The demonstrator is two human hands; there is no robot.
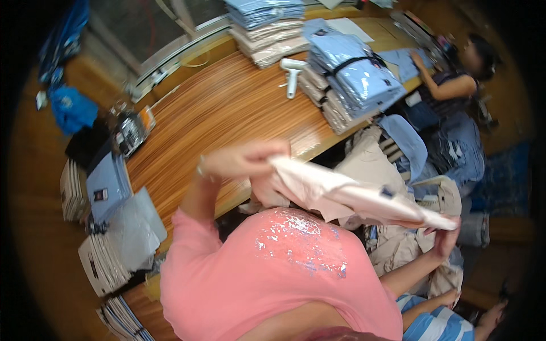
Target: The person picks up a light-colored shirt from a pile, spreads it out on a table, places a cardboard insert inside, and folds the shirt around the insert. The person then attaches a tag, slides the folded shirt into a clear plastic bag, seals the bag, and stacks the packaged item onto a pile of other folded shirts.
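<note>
A pale pink-cream shirt (pixel 341 190) is stretched in the air in front of my chest, between both hands. My left hand (pixel 244 159) is closed on one end of it, above the near edge of the wooden table. At the other end, off to the right, my right hand (pixel 446 236) pinches the cloth. The shirt hangs in folds, with a small dark patch near its right part. Beneath and behind it lies a heap of cream garments (pixel 369 159), partly covered by the shirt.
On the wood-grain table (pixel 210 96) stand bagged blue shirts (pixel 352 68), cream bundles (pixel 267 48) and a white handled tool (pixel 292 77). Folded blue shirts (pixel 108 184) and clear plastic sleeves (pixel 133 230) lie left. A co-worker (pixel 455 85) handles blue cloth at far right; another person in stripes (pixel 438 324) is lower right.
</note>
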